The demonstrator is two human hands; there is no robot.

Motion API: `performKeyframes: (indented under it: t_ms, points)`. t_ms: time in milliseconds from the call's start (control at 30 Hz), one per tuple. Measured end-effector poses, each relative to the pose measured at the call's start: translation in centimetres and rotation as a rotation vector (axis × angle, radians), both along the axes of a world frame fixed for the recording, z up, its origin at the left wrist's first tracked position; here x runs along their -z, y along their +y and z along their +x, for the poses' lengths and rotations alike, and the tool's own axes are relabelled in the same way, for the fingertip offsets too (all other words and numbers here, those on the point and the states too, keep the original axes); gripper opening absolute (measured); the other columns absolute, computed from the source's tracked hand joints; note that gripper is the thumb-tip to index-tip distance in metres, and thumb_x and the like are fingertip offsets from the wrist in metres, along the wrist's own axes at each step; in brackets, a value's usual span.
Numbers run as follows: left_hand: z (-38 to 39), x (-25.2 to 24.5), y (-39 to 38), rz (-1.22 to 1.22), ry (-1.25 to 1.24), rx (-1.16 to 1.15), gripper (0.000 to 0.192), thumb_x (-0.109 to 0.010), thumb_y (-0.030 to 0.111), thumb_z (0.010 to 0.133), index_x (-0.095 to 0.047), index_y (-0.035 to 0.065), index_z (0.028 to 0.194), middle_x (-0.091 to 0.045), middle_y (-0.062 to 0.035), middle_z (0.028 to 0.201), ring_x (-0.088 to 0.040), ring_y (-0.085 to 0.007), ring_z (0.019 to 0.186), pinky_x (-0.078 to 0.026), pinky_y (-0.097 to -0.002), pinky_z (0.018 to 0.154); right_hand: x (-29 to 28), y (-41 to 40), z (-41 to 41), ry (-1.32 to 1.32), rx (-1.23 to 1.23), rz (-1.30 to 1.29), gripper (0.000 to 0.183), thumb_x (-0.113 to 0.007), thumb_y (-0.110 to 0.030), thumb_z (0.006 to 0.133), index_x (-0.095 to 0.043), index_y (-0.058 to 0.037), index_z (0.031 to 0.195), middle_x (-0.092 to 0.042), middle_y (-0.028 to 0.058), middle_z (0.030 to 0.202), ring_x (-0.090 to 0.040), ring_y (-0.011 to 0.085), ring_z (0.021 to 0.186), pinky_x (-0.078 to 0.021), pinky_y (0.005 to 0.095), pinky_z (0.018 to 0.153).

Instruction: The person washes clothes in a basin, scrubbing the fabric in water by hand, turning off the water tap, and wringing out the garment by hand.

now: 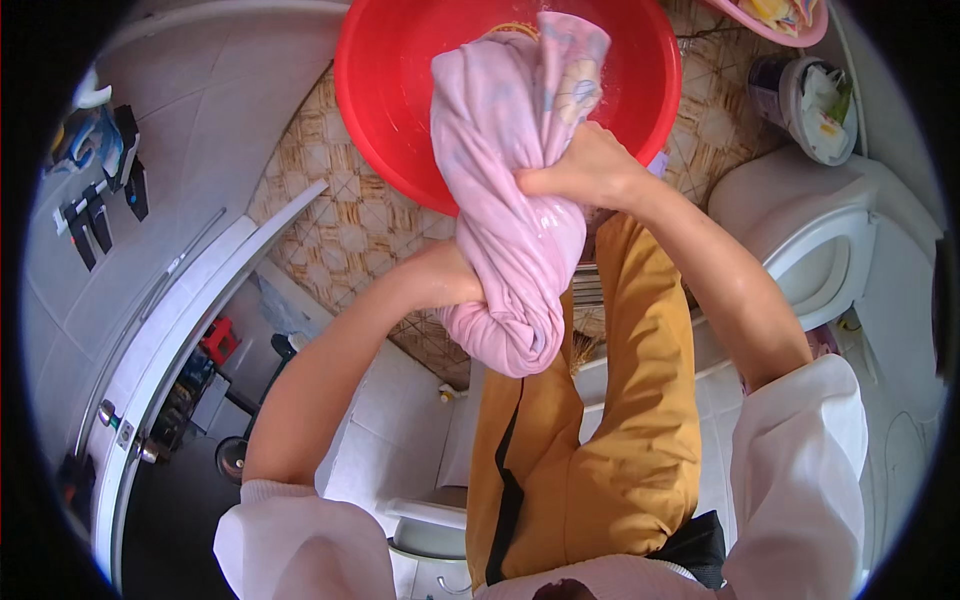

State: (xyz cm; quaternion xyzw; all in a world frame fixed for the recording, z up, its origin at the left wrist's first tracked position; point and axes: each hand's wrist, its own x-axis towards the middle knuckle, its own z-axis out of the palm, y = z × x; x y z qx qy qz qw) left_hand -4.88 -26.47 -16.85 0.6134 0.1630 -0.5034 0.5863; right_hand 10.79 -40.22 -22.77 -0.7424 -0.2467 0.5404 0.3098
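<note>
A wet, twisted pink patterned cloth hangs between my hands, its upper part over a large red plastic basin and its rolled lower end above my thighs. My right hand grips the cloth from the right, near the basin's rim. Lower down on the left, my left hand holds the cloth, its fingers mostly hidden behind the folds. Part of a yellow rim shows in the basin behind the cloth. Little liquid can be made out in the basin; the cloth covers much of it.
A toilet stands at the right, with a bin of waste beyond it. A pink basin with cloth is at the upper right. A white door stands ajar at the left. Brushes hang on the left wall.
</note>
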Motion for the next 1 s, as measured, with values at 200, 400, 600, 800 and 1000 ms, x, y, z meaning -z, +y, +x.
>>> performKeyframes:
  t_ms: [200, 400, 600, 800, 1000]
  points:
    - [-1.1, 3.9, -0.1, 0.167, -0.140, 0.253, 0.061, -0.068, 0.038, 0.070, -0.053, 0.0084, 0.122, -0.052, -0.0151, 0.127, -0.047, -0.0287, 0.118, -0.036, -0.0338, 0.099, -5.4, 2.4, 0.0, -0.292, -0.402, -0.062, 0.048, -0.068, -0.043, 0.060, -0.065, 0.0038, 0.073, -0.063, 0.0218, 0.075, -0.063, 0.0344, 0.075, -0.0508, 0.0380, 0.072]
    - [0.9, 3.6, -0.4, 0.312, -0.713, 0.444, 0.058, -0.068, 0.039, 0.068, -0.056, 0.0108, 0.116, -0.054, -0.0153, 0.122, -0.048, -0.0297, 0.117, -0.037, -0.0356, 0.099, -6.1, 3.0, -0.8, -0.490, -0.525, 0.067, 0.039, -0.067, -0.036, 0.064, -0.065, 0.0009, 0.077, -0.065, 0.0171, 0.076, -0.065, 0.0297, 0.075, -0.0511, 0.0359, 0.069]
    - [2.5, 2.9, -0.2, 0.298, -0.210, 0.684, 0.067, -0.065, 0.045, 0.067, -0.051, 0.0169, 0.126, -0.043, -0.0105, 0.136, -0.039, -0.0249, 0.125, -0.032, -0.0338, 0.103, -6.5, 3.9, -0.7, -0.340, -0.615, -0.076, 0.046, -0.063, -0.031, 0.070, -0.062, 0.0028, 0.100, -0.063, 0.0171, 0.103, -0.062, 0.0248, 0.098, -0.0482, 0.0340, 0.081]
    - [1.9, 3.7, 0.1, 0.496, 0.094, 0.779, 0.050, -0.061, 0.033, 0.067, -0.062, 0.0094, 0.111, -0.059, -0.0156, 0.115, -0.057, -0.0297, 0.106, -0.046, -0.0355, 0.089, -3.3, 3.4, -1.3, -0.341, -0.423, -0.149, 0.047, -0.064, -0.040, 0.069, -0.065, 0.0012, 0.090, -0.066, 0.0175, 0.090, -0.064, 0.0274, 0.087, -0.0504, 0.0356, 0.077]
    - [3.0, 2.4, 0.0, 0.661, 0.358, 0.632, 0.042, -0.056, 0.027, 0.068, -0.065, -0.0009, 0.098, -0.059, -0.0224, 0.110, -0.058, -0.0327, 0.103, -0.047, -0.0382, 0.087, 2.9, 3.5, -3.7, -0.221, -0.214, -0.363, 0.041, -0.060, -0.033, 0.072, -0.066, -0.0028, 0.100, -0.065, 0.0134, 0.103, -0.063, 0.0253, 0.098, -0.0504, 0.0340, 0.080]
